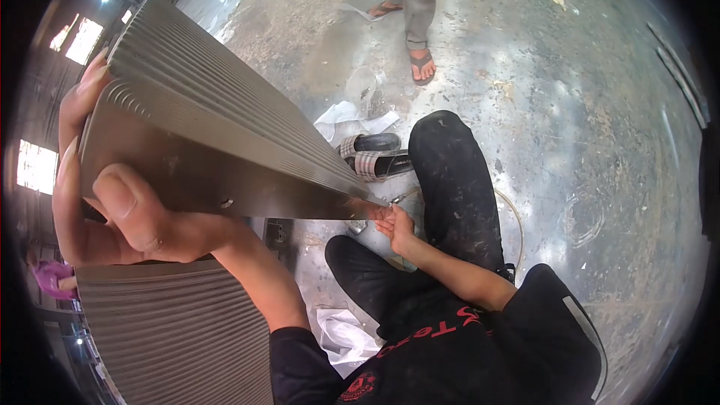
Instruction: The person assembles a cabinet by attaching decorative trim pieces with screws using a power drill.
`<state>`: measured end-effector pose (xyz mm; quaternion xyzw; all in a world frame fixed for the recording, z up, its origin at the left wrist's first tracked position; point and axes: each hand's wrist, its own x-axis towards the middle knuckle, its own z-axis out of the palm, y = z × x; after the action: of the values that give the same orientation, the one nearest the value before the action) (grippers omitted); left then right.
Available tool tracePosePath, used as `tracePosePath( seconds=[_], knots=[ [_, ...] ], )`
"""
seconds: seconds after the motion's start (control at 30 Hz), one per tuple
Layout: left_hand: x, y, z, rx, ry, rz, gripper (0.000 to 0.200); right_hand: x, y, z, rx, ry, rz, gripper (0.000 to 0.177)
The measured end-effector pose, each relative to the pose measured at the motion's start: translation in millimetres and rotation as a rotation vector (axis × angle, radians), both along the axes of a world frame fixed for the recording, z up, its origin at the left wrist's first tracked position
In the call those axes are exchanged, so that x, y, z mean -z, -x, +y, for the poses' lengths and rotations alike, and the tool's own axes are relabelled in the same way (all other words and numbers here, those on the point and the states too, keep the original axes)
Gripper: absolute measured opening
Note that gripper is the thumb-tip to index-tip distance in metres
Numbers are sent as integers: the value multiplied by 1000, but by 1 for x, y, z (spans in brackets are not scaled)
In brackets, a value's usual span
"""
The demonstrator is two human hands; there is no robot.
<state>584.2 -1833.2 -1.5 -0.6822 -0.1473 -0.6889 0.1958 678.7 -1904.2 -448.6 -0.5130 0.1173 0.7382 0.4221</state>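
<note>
My left hand (142, 217) is closed around the upper left end of a stack of thin grey-brown metal sheets (217, 97). Its fingers reach over the outer edge, and the thumb presses on the smooth near face. The ridged edges of the sheets run in parallel lines towards the stack's narrow-looking lower end. My right hand (397, 226) is beside that end, with curled fingers touching or nearly touching its corner. What these fingers hold, if anything, is too small to tell. A small metallic piece shows just above them.
A second ridged stack (172, 330) stands below my left arm. Sandals (375, 165) and white sheeting (352, 116) lie on the stained floor (600, 165). A thin hose (517, 214) curves past my knee. Another person's legs (416, 7) are ahead; someone in purple (54, 277) is at left.
</note>
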Motion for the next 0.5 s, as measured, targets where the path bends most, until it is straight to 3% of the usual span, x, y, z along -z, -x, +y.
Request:
tracePosePath(
  seconds=[0.33, 0.47, 0.5],
  knots=[
    [0, 0, 8, 39, -3, 52, 38, 2, -5, 0, -34, -90, 19, 29],
    [-9, 2, -6, 44, -35, 62, 29, 56, 3, 13, 22, 12, 183, 48],
    [-10, 1, -12, 18, 28, 37, 26, 62, 7, 8, -58, -144, 24, 51]
  ],
)
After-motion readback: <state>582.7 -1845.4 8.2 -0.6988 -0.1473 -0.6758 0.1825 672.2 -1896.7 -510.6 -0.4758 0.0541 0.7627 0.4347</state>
